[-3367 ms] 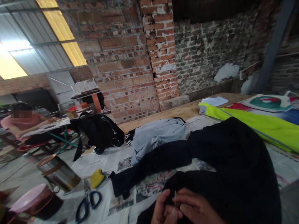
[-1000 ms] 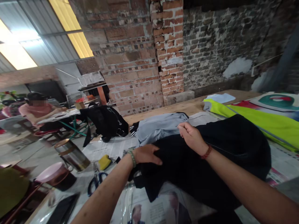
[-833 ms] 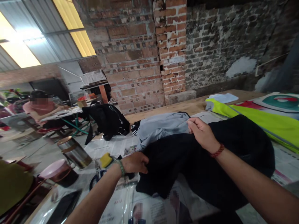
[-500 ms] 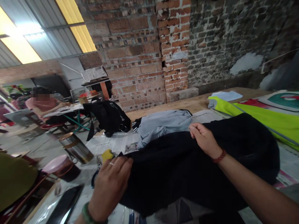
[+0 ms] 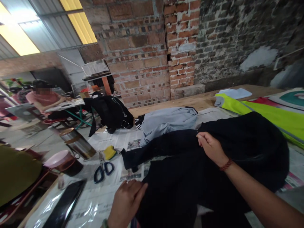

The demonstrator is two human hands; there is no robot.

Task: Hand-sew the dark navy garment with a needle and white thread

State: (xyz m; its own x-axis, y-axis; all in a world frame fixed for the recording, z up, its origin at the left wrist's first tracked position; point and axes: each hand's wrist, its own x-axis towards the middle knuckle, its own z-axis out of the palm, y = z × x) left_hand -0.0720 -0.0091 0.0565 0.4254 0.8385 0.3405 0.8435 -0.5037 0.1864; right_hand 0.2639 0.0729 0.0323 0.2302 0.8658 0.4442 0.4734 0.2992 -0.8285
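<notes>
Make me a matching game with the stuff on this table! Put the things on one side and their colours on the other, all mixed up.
Things:
1. scissors
2. garment under the right hand
3. sponge
4. folded shirt

Colours:
a. yellow
b. pale grey-blue
c. blue handles
d. black

Pairs: 1-c, 2-d, 3-a, 4-b. The garment is also touched by the left hand.

My left hand (image 5: 127, 202) sits low at bottom centre, palm down, fingers together and flat. My right hand (image 5: 211, 147) is mid-frame, right of centre, fingers curled and pinched, forearm running in from the lower right corner.
</notes>
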